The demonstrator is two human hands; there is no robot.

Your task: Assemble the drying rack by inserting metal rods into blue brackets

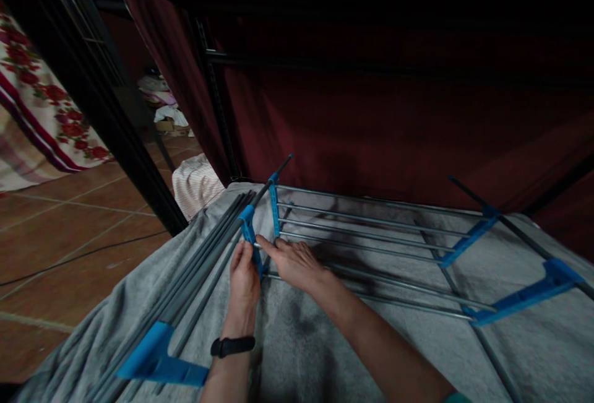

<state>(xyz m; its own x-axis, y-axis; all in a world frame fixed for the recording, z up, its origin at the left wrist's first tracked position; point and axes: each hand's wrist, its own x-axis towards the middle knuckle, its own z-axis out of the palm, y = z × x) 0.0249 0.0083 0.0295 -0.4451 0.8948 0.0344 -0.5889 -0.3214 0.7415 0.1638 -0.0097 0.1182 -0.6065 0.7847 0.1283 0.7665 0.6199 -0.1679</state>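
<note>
A rack of grey metal rods [371, 220] with blue plastic brackets lies flat on a grey cloth [297, 341]. My left hand [244, 279], with a black band on its wrist, is closed around a blue bracket [249, 229] at the rack's left side. My right hand [294, 262] lies next to it with its fingers bent over the rod ends by that bracket. A bundle of loose grey rods [204, 267] runs diagonally to the left of my hands, ending in another blue piece [155, 359].
More blue brackets [468, 239] [529, 294] hold the rack's right side. Dark red fabric [394, 130] on a black metal frame [218, 99] rises behind. To the left are a tiled floor [69, 236], a black post [102, 112], a floral cloth [41, 93] and a striped bundle [197, 183].
</note>
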